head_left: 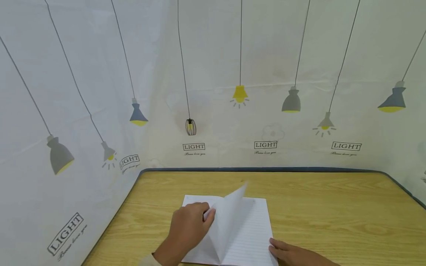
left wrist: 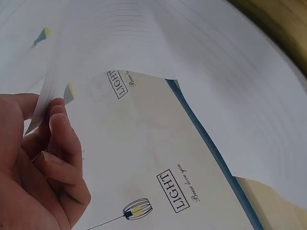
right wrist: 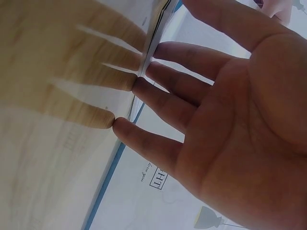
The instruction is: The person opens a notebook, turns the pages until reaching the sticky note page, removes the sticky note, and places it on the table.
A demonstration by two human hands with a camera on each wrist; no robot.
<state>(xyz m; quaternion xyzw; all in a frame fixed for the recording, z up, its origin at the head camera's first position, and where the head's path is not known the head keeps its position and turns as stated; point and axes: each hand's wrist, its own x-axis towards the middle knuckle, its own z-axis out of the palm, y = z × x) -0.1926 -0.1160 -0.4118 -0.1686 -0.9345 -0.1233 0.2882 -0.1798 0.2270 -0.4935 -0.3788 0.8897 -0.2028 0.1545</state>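
Observation:
A lined notebook [head_left: 253, 225] lies spread on the wooden table, one page [head_left: 229, 212] raised and curving up from the middle fold. My left hand [head_left: 191, 225] pinches the edge of that page between thumb and curled fingers over the left half. In the left wrist view the page [left wrist: 100, 43] runs into the grip of the left hand [left wrist: 43, 158]. My right hand [head_left: 296, 253] is at the notebook's lower right edge. Its fingers are spread and fairly straight in the right wrist view, with fingertips [right wrist: 152, 69] against the page edges and the tabletop.
The wood-grain table [head_left: 332, 207] has a dark blue edge [head_left: 259, 169] along its back and sides. Behind and to the left stands a pale wall covering [head_left: 213, 55] printed with hanging lamps and the word LIGHT.

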